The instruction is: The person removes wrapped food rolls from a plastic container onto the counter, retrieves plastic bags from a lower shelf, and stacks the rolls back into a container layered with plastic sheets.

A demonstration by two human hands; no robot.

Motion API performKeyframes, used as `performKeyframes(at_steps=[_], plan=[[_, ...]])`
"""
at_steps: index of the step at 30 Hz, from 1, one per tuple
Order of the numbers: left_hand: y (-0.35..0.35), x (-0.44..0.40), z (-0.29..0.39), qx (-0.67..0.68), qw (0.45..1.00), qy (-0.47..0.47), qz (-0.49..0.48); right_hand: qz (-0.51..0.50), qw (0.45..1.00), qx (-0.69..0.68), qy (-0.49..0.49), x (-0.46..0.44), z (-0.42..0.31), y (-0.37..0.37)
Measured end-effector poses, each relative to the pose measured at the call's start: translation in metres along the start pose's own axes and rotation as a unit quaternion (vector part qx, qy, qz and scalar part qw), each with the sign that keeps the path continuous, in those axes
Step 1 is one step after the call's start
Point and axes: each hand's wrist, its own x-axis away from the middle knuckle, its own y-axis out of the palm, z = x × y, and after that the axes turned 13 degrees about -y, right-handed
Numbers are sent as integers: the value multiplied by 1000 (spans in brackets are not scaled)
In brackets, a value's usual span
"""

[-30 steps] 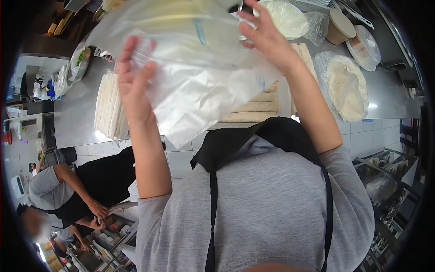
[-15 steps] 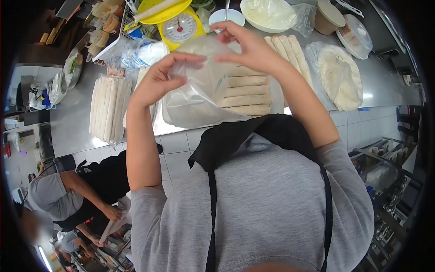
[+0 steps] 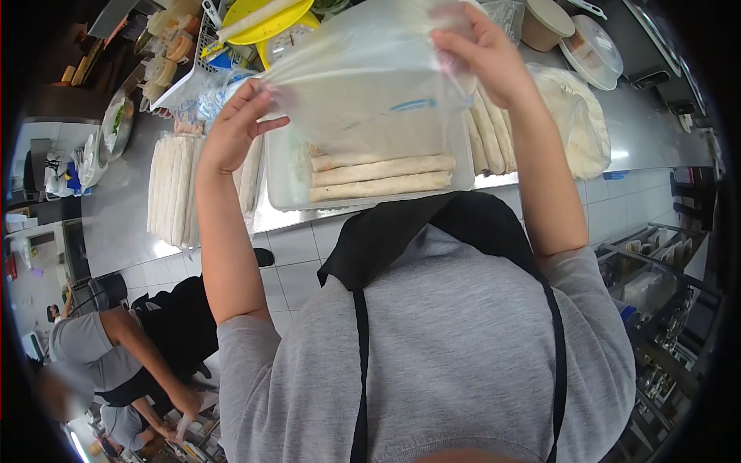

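In the head view, you have a plastic sheet [image 3: 370, 85] spread across the upper middle of the frame. Your left hand [image 3: 241, 127] pinches its left edge; your right hand [image 3: 488, 58], higher and further right, grips the other side, its fingertips blurred behind the film. Your hands are set well apart, probably so the sheet stretches out rather than bunching up.

The sheet hangs above the tub [image 3: 289, 197] at the centre of the frame and veils its far part. Near the tub's lower edge, rolls [image 3: 382, 179] lie side by side, which likely helps them fit neatly; how many lie behind the plastic, you cannot tell.

At left on the table [image 3: 116, 201], pale strips [image 3: 174, 189] lie packed together. More rolls [image 3: 490, 139] lie just right of the tub, seemingly within easy reach.
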Motion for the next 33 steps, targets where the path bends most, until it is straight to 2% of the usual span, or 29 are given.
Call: performKeyframes(at_steps=[2,3,4,6,7,9,10,11,12,13,14,16,17,18,20,21,23,24,25,26,29,30,31,33], plan=[[-4,-5,3,31,999,1,40,13,999,-11,43,11,-3,16],[-7,-10,3,-13,994,2,107,-4,999,-34,36,12,8,19],[-8,-14,2,-13,994,1,105,-2,999,-33,37,13,15,18],[-9,-21,4,-31,978,24,205,2,997,35,63,13,20,16],[-11,-24,4,-31,978,25,205,3,997,35,62,14,19,14],[-16,-30,1,-148,966,26,210,-90,988,57,115,20,14,10],[-16,-31,-1,-206,955,28,211,-89,988,57,114,23,13,13],[-14,-32,-5,-207,955,28,211,-97,977,148,119,28,14,18],[-6,-32,-8,-294,927,25,231,-104,958,238,123,32,19,21],[0,-33,-12,-378,891,22,250,-129,913,386,25,36,29,24],[1,-35,-21,-379,891,22,249,-128,913,386,26,42,34,24],[11,-36,-28,-504,807,156,267,-124,870,475,-55,53,23,34],[16,-35,-30,-510,810,104,272,-124,870,475,-53,54,24,34],[22,-34,-33,-510,810,104,270,-138,857,492,-65,55,24,34],[28,-33,-36,-501,797,160,296,-153,843,509,-79,56,24,34],[28,-33,-39,-501,797,160,297,-151,844,510,-73,56,23,34],[28,-37,-43,-550,755,202,296,-149,844,510,-67,56,25,33],[28,-37,-43,-550,755,201,295,-156,814,552,-92,57,29,32],[29,-38,-43,-594,711,224,303,-161,780,593,-116,59,32,32],[30,-38,-42,-635,663,247,310,-161,780,593,-115,60,34,32],[32,-32,-33,-638,656,237,327,-160,749,633,-112,62,40,33],[28,-33,-31,-638,656,237,328,-143,741,640,-143,62,44,31],[20,-34,-30,-600,687,254,323,-127,733,646,-173,62,46,30],[6,-36,-25,-514,758,272,294,-137,741,638,-156,63,46,28]])
